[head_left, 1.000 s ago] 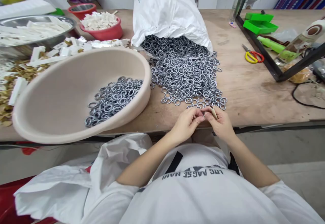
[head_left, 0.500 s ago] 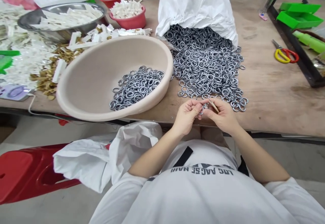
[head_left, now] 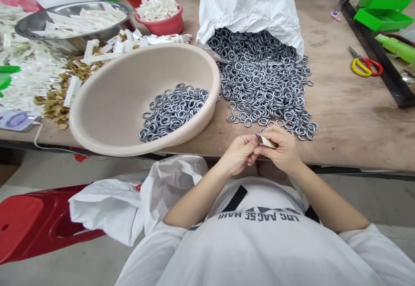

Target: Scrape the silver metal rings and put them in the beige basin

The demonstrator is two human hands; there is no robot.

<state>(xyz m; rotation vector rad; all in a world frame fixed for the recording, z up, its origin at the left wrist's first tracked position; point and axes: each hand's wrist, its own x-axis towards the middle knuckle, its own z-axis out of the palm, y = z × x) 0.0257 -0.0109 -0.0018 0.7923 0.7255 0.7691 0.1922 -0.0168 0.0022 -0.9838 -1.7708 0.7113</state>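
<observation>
My left hand (head_left: 240,152) is closed in a pinch at the table's front edge; whatever its fingertips hold is hidden now. Touching it, my right hand (head_left: 283,148) grips a short pale tool (head_left: 267,142) with a dark slanted tip, which looks like a small knife. The tip points at my left fingers. Just beyond both hands spreads a heap of grey metallic-looking rings (head_left: 262,87), spilling out of a white sack (head_left: 249,5). To the left, a big beige basin (head_left: 106,100) stands tilted with more grey rings (head_left: 177,111) inside.
Scissors (head_left: 366,67) with red and yellow handles lie at the right, near green trays (head_left: 382,18) and a black metal frame (head_left: 372,48). At the back left are a steel bowl (head_left: 71,42), a red bowl (head_left: 168,27) and white pieces. A red stool (head_left: 22,221) stands below.
My right hand has turned the tool so its dark tip and pale side show. The ring seen between my fingers earlier is now hidden. The view has shifted slightly.
</observation>
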